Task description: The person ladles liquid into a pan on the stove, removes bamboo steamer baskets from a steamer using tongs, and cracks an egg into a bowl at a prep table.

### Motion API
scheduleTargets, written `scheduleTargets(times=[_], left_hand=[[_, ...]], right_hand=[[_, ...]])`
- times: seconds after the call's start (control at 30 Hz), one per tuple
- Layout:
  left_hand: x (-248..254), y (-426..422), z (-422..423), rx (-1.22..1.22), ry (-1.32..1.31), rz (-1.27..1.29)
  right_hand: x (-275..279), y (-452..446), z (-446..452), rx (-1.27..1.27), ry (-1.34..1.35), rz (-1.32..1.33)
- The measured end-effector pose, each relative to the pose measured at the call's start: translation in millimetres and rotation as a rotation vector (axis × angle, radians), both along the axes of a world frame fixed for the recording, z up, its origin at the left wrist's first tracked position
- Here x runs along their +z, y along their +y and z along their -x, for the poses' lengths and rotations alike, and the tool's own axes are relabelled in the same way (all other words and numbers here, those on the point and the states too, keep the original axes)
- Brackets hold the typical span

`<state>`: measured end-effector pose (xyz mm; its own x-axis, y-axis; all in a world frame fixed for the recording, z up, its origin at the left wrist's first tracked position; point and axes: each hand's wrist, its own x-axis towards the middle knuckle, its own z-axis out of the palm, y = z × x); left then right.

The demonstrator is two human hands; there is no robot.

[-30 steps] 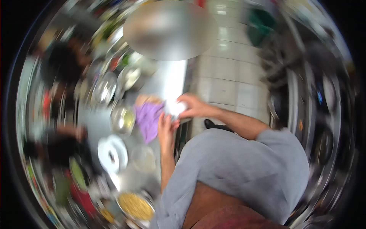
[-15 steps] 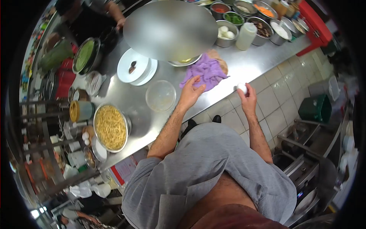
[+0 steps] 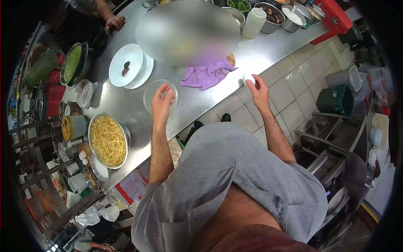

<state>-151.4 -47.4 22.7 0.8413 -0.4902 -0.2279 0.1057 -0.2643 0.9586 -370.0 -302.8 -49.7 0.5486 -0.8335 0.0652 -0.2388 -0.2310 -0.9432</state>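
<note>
My right hand is closed around a white egg, held just past the front edge of the steel counter. Above a clear shallow bowl hovers my left hand, fingers bent and thumb apart, with nothing visible in it. The hand covers much of that bowl. A crumpled purple cloth lies on the counter between my two hands. Behind the clear bowl is a white bowl with a small dark item in it, resting on a white plate.
A metal bowl of pale yellow strips stands at left. A squeeze bottle and several ingredient bowls line the back right, by a red box. A co-worker's hand rests across the counter. A blurred patch hides the counter's middle.
My left hand has moved left, from beside the purple cloth to over the clear bowl. My right hand keeps hold of the egg. The camera view has shifted.
</note>
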Motion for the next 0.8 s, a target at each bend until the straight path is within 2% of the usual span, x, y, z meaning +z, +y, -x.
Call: scheduleTargets(times=[0.1,0.17,0.2,0.27,0.3,0.4,0.47,0.5,0.57,0.6,0.63,0.67,0.7,0.73,0.77,0.8], left_hand=[[-0.1,1.3,-0.9,-0.016,0.009,0.002],[0.0,-0.7,-0.5,-0.034,0.023,0.015],[2.1,-2.3,-0.3,-0.047,0.018,0.023],[4.1,-2.1,-0.1,-0.057,0.018,0.029],[4.7,-2.6,-1.0,-0.067,0.015,0.022],[5.0,-3.3,-1.8,-0.089,0.011,0.025],[4.0,-3.5,-2.6,-0.099,0.014,0.038],[3.2,-3.6,-4.4,-0.132,-0.013,0.023],[4.0,-3.5,-6.2,-0.155,-0.039,0.01],[8.7,-5.9,-7.5,-0.237,-0.111,0.049],[17.6,-7.9,-9.1,-0.316,-0.186,0.086],[30.6,-10.7,-12.7,-0.296,-0.197,0.09],[52.2,-15.0,-17.3,-0.457,-0.389,0.076],[69.7,-17.2,-23.2,-0.612,-0.585,0.051],[81.4,-18.2,-30.2,-0.576,-0.607,0.043],[92.5,-18.6,-39.0,-0.619,-0.585,0.098]], right_hand=[[-12.7,0.4,-1.7,-0.012,-0.156,-0.152],[-18.3,-3.7,1.6,0.04,0.029,-0.11],[-11.5,-2.4,-0.5,0.045,0.03,-0.105],[5.8,7.1,-3.2,0.018,-0.209,-0.197],[6.5,8.0,-2.2,0.023,-0.208,-0.195],[2.1,4.0,-0.5,0.049,-0.107,-0.221],[-13.0,-1.6,1.0,0.091,0.098,-0.067],[-4.1,-0.1,-2.7,0.097,0.098,-0.061],[31.5,9.6,-13.8,0.133,-0.073,-0.317],[45.5,9.4,-24.3,0.144,-0.074,-0.309],[58.7,9.3,-37.8,0.257,-0.075,-0.481],[71.9,10.4,-54.0,0.377,-0.073,-0.651],[85.1,13.6,-73.3,0.406,-0.076,-0.642],[98.4,19.3,-95.3,0.536,-0.136,-0.773],[112.3,27.5,-118.1,0.673,-0.191,-0.905],[127.1,38.0,-140.8,0.744,-0.158,-0.889]])
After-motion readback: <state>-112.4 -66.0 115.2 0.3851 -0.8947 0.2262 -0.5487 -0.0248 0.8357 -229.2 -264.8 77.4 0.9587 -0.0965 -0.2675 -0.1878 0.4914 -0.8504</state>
